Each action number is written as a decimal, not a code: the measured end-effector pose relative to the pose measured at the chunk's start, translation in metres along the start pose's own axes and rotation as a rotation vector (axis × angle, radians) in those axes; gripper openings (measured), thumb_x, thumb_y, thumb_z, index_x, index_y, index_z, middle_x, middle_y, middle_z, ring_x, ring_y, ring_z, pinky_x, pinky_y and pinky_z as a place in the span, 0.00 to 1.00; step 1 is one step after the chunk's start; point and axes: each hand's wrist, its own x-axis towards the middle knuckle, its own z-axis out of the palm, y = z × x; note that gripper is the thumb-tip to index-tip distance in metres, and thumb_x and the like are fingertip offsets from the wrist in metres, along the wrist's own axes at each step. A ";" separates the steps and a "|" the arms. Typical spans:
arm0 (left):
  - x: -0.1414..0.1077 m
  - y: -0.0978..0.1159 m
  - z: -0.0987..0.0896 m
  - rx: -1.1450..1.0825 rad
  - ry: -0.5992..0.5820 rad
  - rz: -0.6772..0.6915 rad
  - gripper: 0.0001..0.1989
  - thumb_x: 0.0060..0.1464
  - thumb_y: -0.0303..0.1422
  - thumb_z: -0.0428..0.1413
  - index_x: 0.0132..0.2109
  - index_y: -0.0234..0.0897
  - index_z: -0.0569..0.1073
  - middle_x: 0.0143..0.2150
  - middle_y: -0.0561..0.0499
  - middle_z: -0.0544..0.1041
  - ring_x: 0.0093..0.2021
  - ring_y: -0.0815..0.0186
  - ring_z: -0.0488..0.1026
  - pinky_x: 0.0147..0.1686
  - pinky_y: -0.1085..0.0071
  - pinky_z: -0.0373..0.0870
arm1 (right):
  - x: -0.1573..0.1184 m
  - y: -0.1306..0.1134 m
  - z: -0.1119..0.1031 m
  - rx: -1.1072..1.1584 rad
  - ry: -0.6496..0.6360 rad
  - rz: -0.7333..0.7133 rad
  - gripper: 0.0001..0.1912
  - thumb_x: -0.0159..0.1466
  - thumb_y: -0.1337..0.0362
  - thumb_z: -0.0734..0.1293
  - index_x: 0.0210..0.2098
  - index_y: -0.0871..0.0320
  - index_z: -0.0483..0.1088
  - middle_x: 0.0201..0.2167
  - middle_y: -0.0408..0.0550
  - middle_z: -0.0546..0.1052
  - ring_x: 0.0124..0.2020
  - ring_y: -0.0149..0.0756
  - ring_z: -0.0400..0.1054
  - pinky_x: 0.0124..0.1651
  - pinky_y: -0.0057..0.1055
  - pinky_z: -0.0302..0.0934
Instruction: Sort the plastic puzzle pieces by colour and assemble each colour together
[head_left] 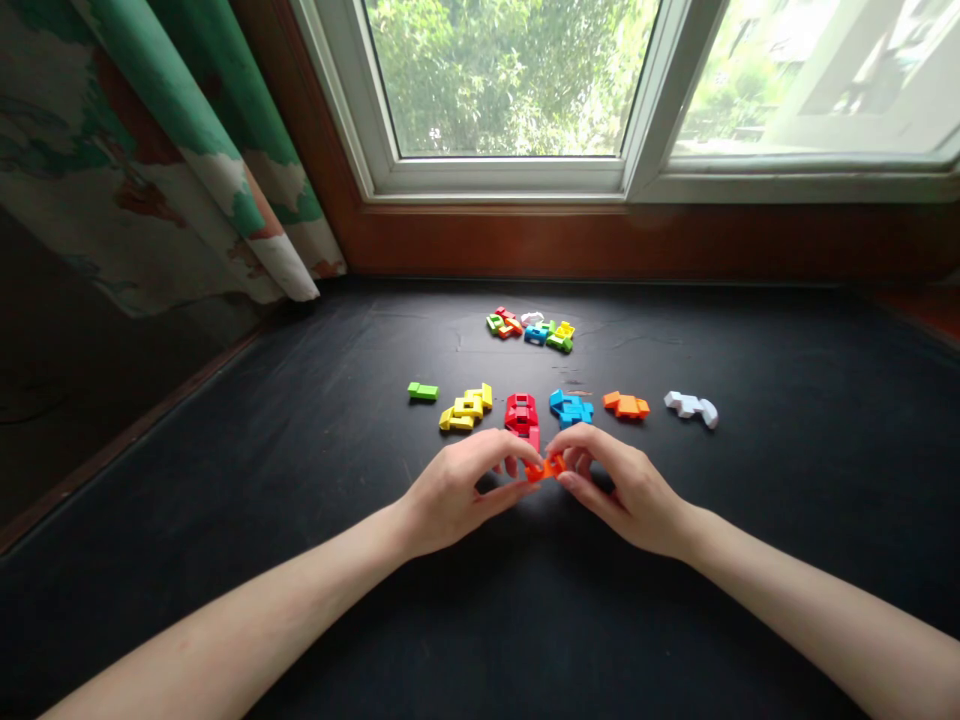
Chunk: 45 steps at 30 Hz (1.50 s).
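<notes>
Close over the black counter [750, 620], left hand [448, 497] and right hand [631, 497] pinching a small orange plastic block [544, 468] between them (a curled grip, suited to fine turning). Just beyond, colour-sorted block groups [562, 405], apparently kept apart for easy picking; farther back, a mixed pile [529, 330].

Glossy plastic blocks [570, 407] on matt black surface [225, 420]

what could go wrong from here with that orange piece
The orange plastic piece seems pinched only by the fingers of the left hand and right hand, so it might slip and drop. The red pieces sit just beyond those fingers, so a slip could knock them out of line, perhaps into the yellow pieces or blue pieces on either side.
</notes>
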 end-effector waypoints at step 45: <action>0.003 0.002 -0.001 -0.036 -0.021 -0.043 0.04 0.60 0.26 0.57 0.42 0.33 0.75 0.39 0.47 0.77 0.36 0.67 0.73 0.38 0.73 0.72 | -0.003 0.001 0.002 0.007 0.023 0.009 0.12 0.68 0.66 0.63 0.51 0.55 0.61 0.35 0.46 0.73 0.31 0.33 0.69 0.35 0.29 0.68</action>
